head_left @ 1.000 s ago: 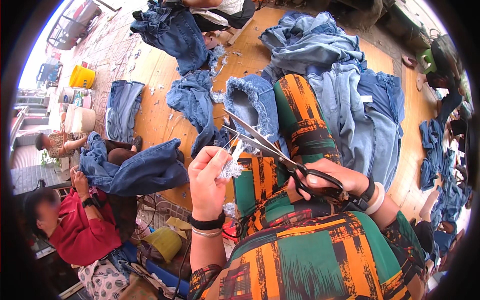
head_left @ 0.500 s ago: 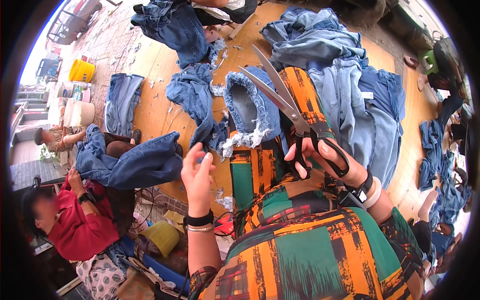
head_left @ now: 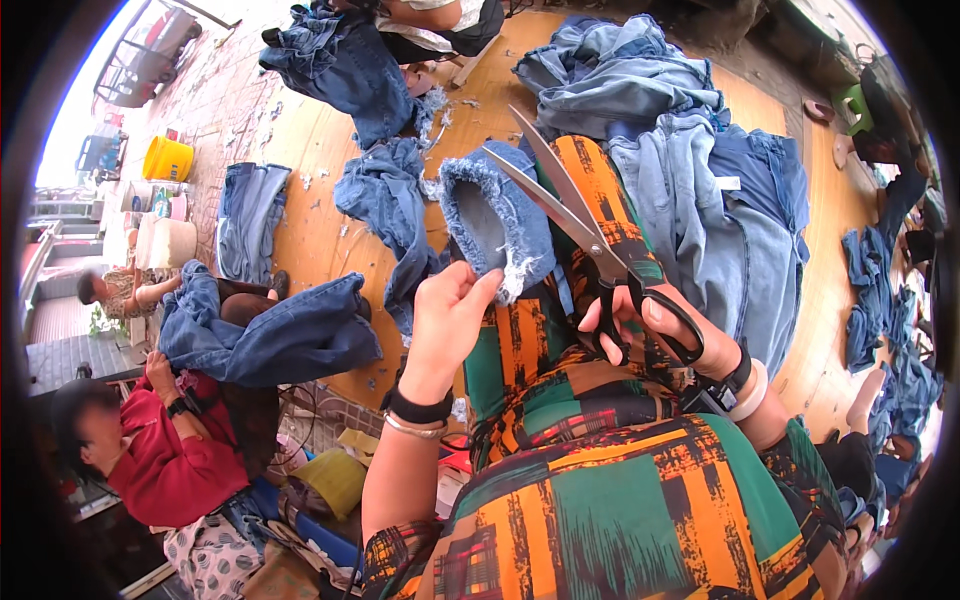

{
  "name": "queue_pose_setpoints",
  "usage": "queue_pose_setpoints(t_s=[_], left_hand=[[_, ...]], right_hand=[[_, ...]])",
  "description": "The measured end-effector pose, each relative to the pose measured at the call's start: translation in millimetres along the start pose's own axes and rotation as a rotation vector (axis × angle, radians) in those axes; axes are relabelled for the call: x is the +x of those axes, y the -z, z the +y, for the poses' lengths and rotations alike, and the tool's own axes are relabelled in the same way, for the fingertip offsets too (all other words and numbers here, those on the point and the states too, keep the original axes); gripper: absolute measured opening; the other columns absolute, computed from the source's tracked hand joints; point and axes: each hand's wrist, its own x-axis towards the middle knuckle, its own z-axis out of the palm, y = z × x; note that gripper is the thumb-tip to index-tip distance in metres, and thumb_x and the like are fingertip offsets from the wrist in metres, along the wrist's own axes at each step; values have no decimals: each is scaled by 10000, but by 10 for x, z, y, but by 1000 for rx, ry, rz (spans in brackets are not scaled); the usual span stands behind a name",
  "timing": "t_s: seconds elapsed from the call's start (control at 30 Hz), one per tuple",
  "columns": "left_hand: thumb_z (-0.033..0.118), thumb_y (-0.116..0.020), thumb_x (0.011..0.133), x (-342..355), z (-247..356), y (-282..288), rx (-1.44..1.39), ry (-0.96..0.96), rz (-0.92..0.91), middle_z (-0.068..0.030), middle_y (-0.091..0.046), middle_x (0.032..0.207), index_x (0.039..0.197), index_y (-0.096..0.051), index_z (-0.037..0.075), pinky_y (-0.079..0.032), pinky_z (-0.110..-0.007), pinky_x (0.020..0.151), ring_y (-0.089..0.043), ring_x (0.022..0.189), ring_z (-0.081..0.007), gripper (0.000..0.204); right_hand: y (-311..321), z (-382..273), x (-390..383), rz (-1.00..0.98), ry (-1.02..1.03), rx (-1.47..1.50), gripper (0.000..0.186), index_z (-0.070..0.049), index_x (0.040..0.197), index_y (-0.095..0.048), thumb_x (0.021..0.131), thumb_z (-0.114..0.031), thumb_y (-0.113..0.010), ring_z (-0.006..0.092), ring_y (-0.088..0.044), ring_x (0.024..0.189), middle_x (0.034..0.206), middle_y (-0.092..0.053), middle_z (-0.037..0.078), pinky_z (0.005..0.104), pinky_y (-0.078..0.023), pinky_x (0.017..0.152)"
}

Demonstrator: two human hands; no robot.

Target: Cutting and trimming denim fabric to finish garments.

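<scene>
My left hand (head_left: pixel 450 315) pinches the white frayed lower edge of a ragged denim piece (head_left: pixel 525 225), a cuff-like tube with a wide oval opening, lying over my patterned trouser leg (head_left: pixel 590 190). In my right hand (head_left: pixel 645 320) are large black-handled scissors (head_left: pixel 598 248), their blades parted and angled up over the right side of that piece, tips pointing away from me. Crumpled darker denim (head_left: pixel 385 200) lies just left of the piece, and light blue jeans (head_left: pixel 670 220) are heaped right of my leg.
A person in red (head_left: pixel 180 480) sits at left beside dark jeans (head_left: pixel 270 330); another (head_left: pixel 455 20) sits at the top by more denim (head_left: pixel 335 70). A yellow bucket (head_left: pixel 168 158), folded jeans (head_left: pixel 245 230) and scattered scraps lie around the board (head_left: pixel 325 120). More denim (head_left: pixel 865 300) is at far right.
A second ago my left hand held a white frayed scrap beside the blades. It opened, and now grips the piece's edge higher up. The scissors have swung upward and right.
</scene>
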Motion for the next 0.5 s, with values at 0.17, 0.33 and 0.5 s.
queue_pose_setpoints(t_s=[0.17, 0.33, 0.5], left_hand=[[128, -671, 945, -303, 161, 240, 1, 65, 23, 52, -521, 627, 837, -674, -35, -305, -233, 520, -394, 600, -15, 195], [118, -651, 961, -490, 244, 223, -191, 121, 122, 64, -523, 644, 829, -670, -11, -280, -213, 520, -374, 597, 1, 186], [147, -608, 990, -525, 292, 227, -371, 178, 117, 114, -369, 591, 834, -611, 36, -165, -202, 432, -257, 472, 22, 191]], right_hand=[[69, -75, -167, -39, -76, -61, 578, 72, 1189, -614, 995, -469, -556, 108, -553, 817, 850, -583, 43, 247, -395, 720], [239, -126, -304, -209, -205, -253, 583, 60, 1171, -628, 984, -489, -565, 128, -572, 793, 807, -615, 36, 271, -445, 743], [289, -104, -374, -297, -200, -311, 516, 26, 1161, -648, 990, -455, -568, 154, -586, 780, 786, -612, 57, 307, -468, 746]])
